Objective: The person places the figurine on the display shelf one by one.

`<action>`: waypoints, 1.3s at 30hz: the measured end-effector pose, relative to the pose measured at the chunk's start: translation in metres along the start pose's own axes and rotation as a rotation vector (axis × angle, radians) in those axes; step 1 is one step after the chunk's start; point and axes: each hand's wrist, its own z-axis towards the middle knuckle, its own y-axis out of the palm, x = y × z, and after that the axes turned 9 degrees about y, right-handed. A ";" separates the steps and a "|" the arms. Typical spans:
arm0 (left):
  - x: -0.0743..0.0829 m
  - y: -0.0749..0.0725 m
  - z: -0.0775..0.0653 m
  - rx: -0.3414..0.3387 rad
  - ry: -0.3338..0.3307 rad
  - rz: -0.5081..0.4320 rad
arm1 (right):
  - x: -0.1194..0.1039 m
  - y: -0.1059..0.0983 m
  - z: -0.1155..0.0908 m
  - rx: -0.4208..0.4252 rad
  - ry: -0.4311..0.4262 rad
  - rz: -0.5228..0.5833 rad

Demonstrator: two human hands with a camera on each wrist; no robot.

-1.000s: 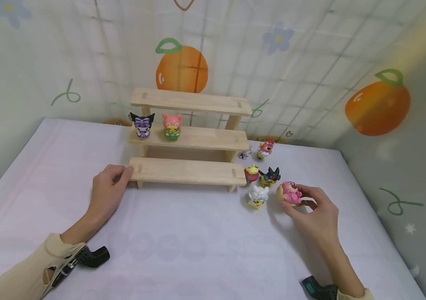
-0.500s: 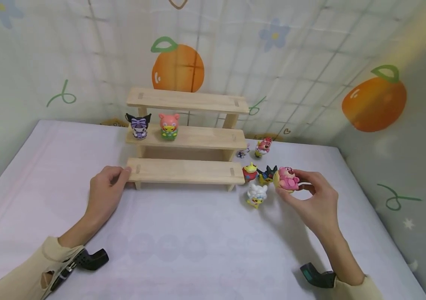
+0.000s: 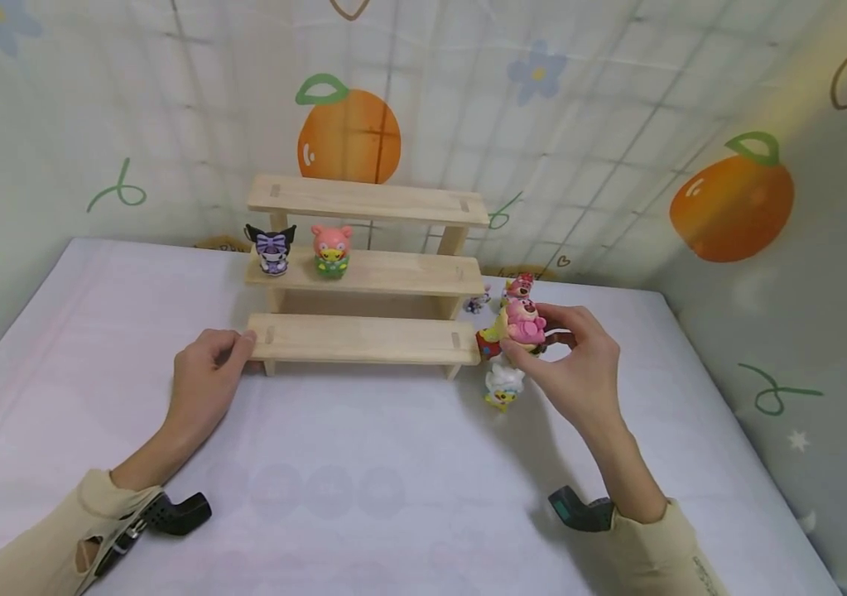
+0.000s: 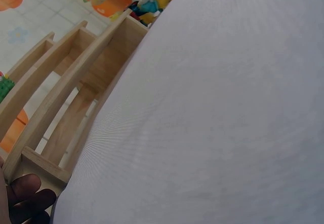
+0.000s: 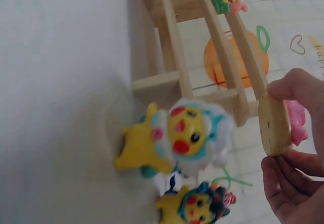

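My right hand (image 3: 579,372) pinches a pink bear figurine (image 3: 526,321) with a cream, cushion-like back, held up over the other toys near the shelf's right end. In the right wrist view the cream underside (image 5: 273,125) sits between thumb and fingers. My left hand (image 3: 203,381) grips the left end of the lowest step of a three-tier wooden display stand (image 3: 363,339), thumb on top; the left wrist view shows its fingers (image 4: 33,206) curled beneath. On the middle step stand a black-and-purple figurine (image 3: 272,252) and a pink-and-green figurine (image 3: 332,252).
Beside the stand's right end are a white-hooded yellow figurine (image 3: 503,385), a red figurine (image 3: 488,346), a small grey one (image 3: 477,300) and a red-topped one (image 3: 518,286). A dark-eared yellow figurine (image 5: 195,206) shows in the right wrist view. A patterned curtain (image 3: 587,124) hangs behind.
My right hand has lifted the pink bear figurine and carried it left, toward the stand, so it now overlaps the figurines there. My left hand keeps its grip on the lowest step.
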 end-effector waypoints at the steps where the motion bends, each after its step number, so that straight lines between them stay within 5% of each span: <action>1: 0.000 0.000 0.000 -0.002 -0.003 0.002 | -0.002 0.001 0.002 0.001 0.000 0.005; 19: 0.000 0.001 -0.001 -0.002 -0.010 -0.003 | -0.037 0.039 0.028 -0.013 -0.010 0.118; 32: -0.005 0.002 0.002 -0.005 0.000 0.002 | -0.056 0.066 0.031 0.010 -0.079 0.056; 39: -0.006 0.000 0.002 -0.004 -0.001 0.009 | -0.067 0.073 0.031 -0.056 -0.088 0.011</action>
